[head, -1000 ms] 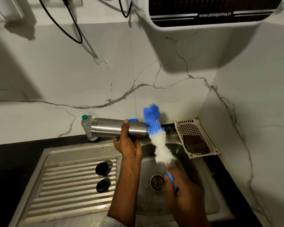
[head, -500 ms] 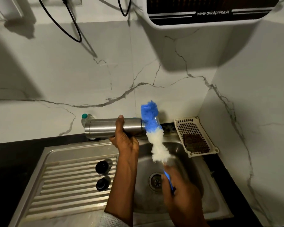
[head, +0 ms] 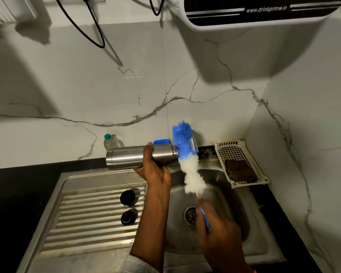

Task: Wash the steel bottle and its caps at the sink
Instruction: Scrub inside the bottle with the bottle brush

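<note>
- Far left, the ribbed draining board (head: 91, 219) of the steel sink (head: 264, 251) slopes toward the basin, dark countertop (head: 18, 194) around it.
- At the back wall stands a small clear plastic bottle (head: 112, 142) with a green lid, upright, just behind the base end of the steel bottle.
- On the draining board sit two black caps (head: 128, 198), one nearer the wall, the other (head: 128, 217) just in front of it, both apart from the hands.
- And here's the steel bottle (head: 126, 157), held level above the sink's back edge, mouth pointing right.
- The left hand (head: 155, 170) wraps it from below, thumb over the top, fingers curled round the body.
- Just behind it, a small blue container (head: 161, 142) peeks over the bottle.
- At the bottle's mouth, the brush (head: 187, 154): blue bristles at the tip, white below, tilted across the opening and blurred.
- The right hand (head: 217, 231) grasps the brush's blue handle low over the basin, above the drain (head: 189, 214).
- Far right, a cream plastic basket (head: 262, 179) on the counter carries a brown scrub pad (head: 239, 171).
- Overhead, a wall-mounted water purifier (head: 264, 10).
</note>
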